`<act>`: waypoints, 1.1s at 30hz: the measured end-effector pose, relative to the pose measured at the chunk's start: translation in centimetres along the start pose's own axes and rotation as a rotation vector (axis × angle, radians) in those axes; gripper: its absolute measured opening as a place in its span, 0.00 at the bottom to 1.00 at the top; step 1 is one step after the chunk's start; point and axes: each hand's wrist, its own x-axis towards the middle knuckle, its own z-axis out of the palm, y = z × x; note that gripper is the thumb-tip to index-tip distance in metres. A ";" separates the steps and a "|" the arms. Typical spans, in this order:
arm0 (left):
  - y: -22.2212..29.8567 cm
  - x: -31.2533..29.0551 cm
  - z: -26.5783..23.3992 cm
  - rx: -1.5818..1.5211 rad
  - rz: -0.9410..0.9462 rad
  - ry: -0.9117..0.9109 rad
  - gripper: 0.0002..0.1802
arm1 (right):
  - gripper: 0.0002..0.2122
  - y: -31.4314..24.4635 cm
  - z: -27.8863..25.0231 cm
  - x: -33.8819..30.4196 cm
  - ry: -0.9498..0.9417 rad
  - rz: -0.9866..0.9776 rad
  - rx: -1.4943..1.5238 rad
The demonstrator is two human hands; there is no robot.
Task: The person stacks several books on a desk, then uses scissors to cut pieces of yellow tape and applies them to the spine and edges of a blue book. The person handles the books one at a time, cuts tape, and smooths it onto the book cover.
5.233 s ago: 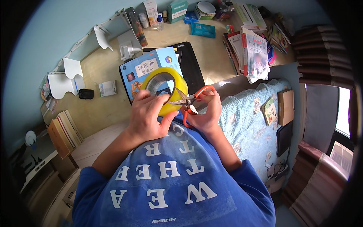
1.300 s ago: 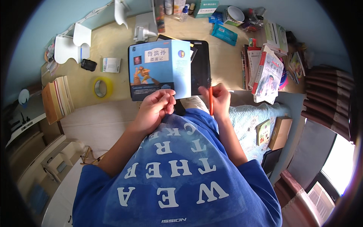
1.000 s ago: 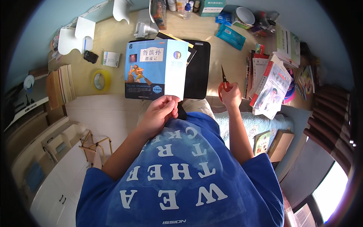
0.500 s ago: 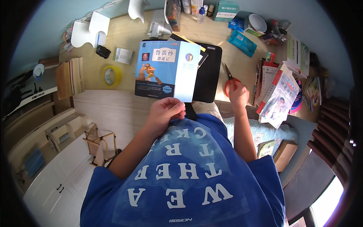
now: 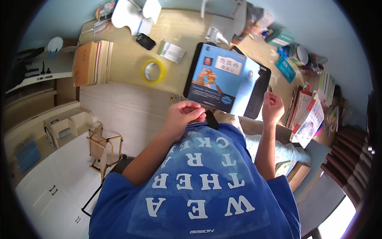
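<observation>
A blue paperback book (image 5: 211, 79) with a picture of a person rowing lies on a black mat (image 5: 260, 101), its pale-blue flap folded out to the right. Just below the book's left corner is my left hand (image 5: 185, 116), its fingers drawn together in a pinch; whatever might be between them is too small to see. To the right of the mat, my right hand (image 5: 273, 111) is closed around scissors (image 5: 272, 101). A bit of their red handle shows in the palm, and most of the rest is hidden.
A roll of yellow tape (image 5: 153, 71), a small white box (image 5: 172, 52) and a black case (image 5: 146, 41) lie left of the book. Upright books (image 5: 93, 63) stand at the desk's left edge, with more stacked books (image 5: 308, 121) at the right. A teal packet (image 5: 285, 68) lies farther back.
The view has swung left, so the desk and its things appear farther right. My right hand, with the scissors, is now nearer the mat's edge. My left hand keeps its pinch.
</observation>
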 end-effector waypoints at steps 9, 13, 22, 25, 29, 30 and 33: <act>1.2 -2.3 -13.8 -0.247 0.106 0.095 0.10 | 0.04 -16.5 8.6 -8.0 -0.262 -0.334 0.233; 2.0 -3.9 -19.5 -0.249 0.133 0.188 0.10 | 0.04 -20.4 15.7 -11.7 -0.532 -0.330 0.281; 3.8 -7.2 -26.1 -0.449 0.176 0.278 0.12 | 0.06 -25.7 20.4 -16.9 -0.802 -0.372 0.214; 3.8 -6.6 -27.2 -0.426 0.182 0.306 0.12 | 0.06 -25.3 20.6 -17.3 -0.796 -0.362 0.201; 3.8 -5.1 -28.6 -0.407 0.167 0.282 0.13 | 0.06 -24.6 20.2 -17.1 -0.780 -0.341 0.151; 4.0 -4.8 -28.5 -0.403 0.151 0.278 0.14 | 0.06 -24.4 19.9 -17.1 -0.769 -0.326 0.145; 5.3 -4.0 -27.6 -0.368 0.119 0.253 0.15 | 0.06 -23.6 19.3 -17.1 -0.741 -0.284 0.136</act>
